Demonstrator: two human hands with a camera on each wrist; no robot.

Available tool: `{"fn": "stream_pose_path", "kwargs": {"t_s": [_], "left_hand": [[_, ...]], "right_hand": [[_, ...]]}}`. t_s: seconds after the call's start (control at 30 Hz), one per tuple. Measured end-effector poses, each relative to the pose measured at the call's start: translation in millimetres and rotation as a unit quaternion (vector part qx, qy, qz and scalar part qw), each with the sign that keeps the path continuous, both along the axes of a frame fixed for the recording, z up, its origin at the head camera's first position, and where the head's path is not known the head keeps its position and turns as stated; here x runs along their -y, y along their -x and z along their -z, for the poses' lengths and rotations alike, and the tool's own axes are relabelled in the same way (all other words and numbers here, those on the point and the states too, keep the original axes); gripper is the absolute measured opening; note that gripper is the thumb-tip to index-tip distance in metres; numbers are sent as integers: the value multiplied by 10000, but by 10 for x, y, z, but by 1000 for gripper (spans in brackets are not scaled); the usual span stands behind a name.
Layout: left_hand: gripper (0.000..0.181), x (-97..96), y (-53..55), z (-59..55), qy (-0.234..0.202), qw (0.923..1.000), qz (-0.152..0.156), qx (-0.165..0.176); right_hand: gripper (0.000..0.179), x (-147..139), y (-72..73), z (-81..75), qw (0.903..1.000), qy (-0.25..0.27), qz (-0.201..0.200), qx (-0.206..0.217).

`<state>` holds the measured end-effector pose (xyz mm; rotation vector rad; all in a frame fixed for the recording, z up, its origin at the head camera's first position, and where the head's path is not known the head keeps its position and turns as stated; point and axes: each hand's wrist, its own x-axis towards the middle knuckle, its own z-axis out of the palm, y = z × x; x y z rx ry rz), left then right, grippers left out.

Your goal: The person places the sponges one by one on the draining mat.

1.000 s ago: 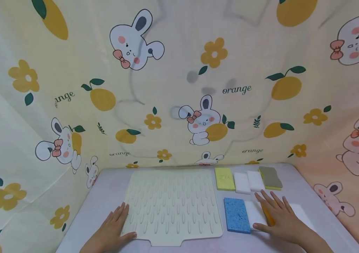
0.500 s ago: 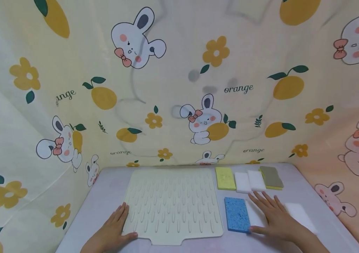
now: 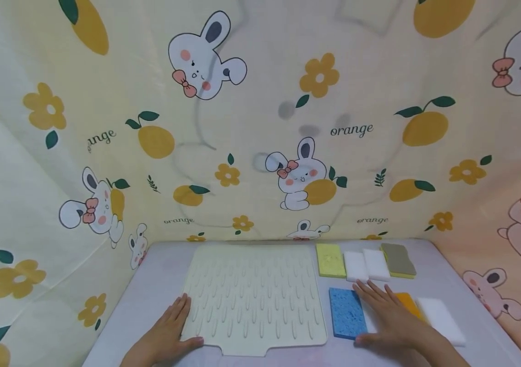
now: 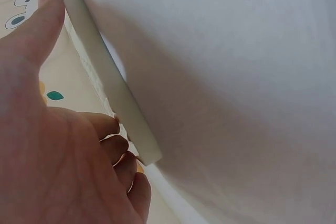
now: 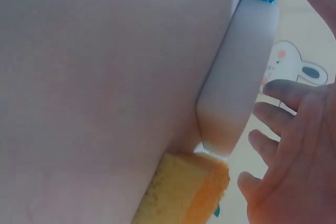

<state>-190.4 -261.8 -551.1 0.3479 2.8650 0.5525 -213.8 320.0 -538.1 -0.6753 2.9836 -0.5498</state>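
A cream drying mat (image 3: 253,293) with raised ridges lies flat on the left half of the table. My left hand (image 3: 165,329) is at its lower left edge, fingers extended along the side and thumb near the front. In the left wrist view the fingertips meet the rim of the mat (image 4: 113,77). My right hand (image 3: 388,318) is spread over a white sponge (image 5: 239,72), which it partly hides in the head view. To the thumb side is a blue sponge (image 3: 347,312). An orange sponge (image 3: 409,305) shows beyond the right hand's other side.
Another white sponge (image 3: 441,321) lies at the far right of the front row. Behind are a yellow sponge (image 3: 331,261), two white sponges (image 3: 355,266) and a grey-topped yellow sponge (image 3: 398,260). A printed curtain (image 3: 251,122) rises at the table's back and sides.
My right hand has shifted left, from over the orange sponge to over the white one beside the blue sponge. The orange sponge shows again. My left hand stays at the mat's edge.
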Motion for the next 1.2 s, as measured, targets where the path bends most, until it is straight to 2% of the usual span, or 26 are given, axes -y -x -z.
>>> {"fn": "stream_pose_path", "kwargs": {"t_s": [0.2, 0.63, 0.9, 1.07, 1.2], "left_hand": [[120, -2, -2, 5, 7, 10000, 45, -16], [121, 0, 9, 36, 181, 9997, 98, -104], [117, -79, 26, -13, 85, 9989, 420, -177], [116, -99, 25, -36, 210, 9988, 410, -171], [116, -104, 26, -51, 242, 9990, 354, -94]], "right_hand": [[129, 36, 60, 60, 9995, -250, -91, 170], [127, 94, 98, 42, 9975, -192, -21, 680], [126, 85, 110, 41, 9973, -250, 82, 678], [126, 86, 113, 5, 9966, -180, 205, 779], [125, 91, 103, -61, 9973, -17, 89, 733]]}}
